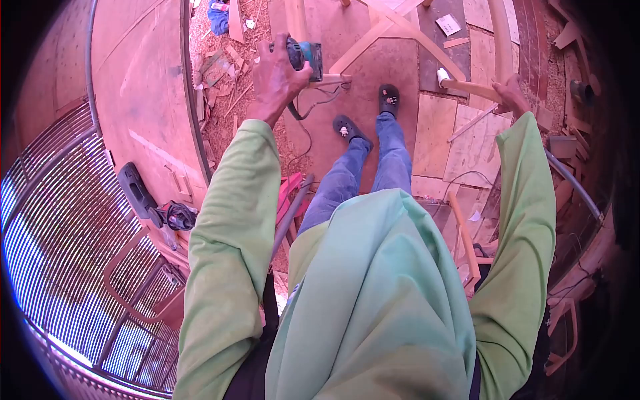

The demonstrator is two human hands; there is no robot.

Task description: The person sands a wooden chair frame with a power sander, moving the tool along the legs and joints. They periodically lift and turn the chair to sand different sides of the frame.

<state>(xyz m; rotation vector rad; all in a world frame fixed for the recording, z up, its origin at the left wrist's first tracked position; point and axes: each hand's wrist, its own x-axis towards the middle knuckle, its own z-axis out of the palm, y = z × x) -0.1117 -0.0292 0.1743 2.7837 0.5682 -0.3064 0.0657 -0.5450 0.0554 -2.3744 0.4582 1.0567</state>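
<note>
L hand (pixel 277 77) clenched on teal sander (pixel 305 57) — tool at fingertips, pressed to wooden frame (pixel 373 37). R hand (pixel 512 93) grips frame rail (pixel 473 88) — well apart from sander, above plywood floor (pixel 373 100).

Sander (pixel 305 57) base perhaps behind left hand (pixel 277 80)

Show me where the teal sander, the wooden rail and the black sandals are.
teal sander (pixel 308 57): head view, on its body.
wooden rail (pixel 475 89): head view, on the bare middle.
black sandals (pixel 389 99): head view, on the right one's top.
</note>
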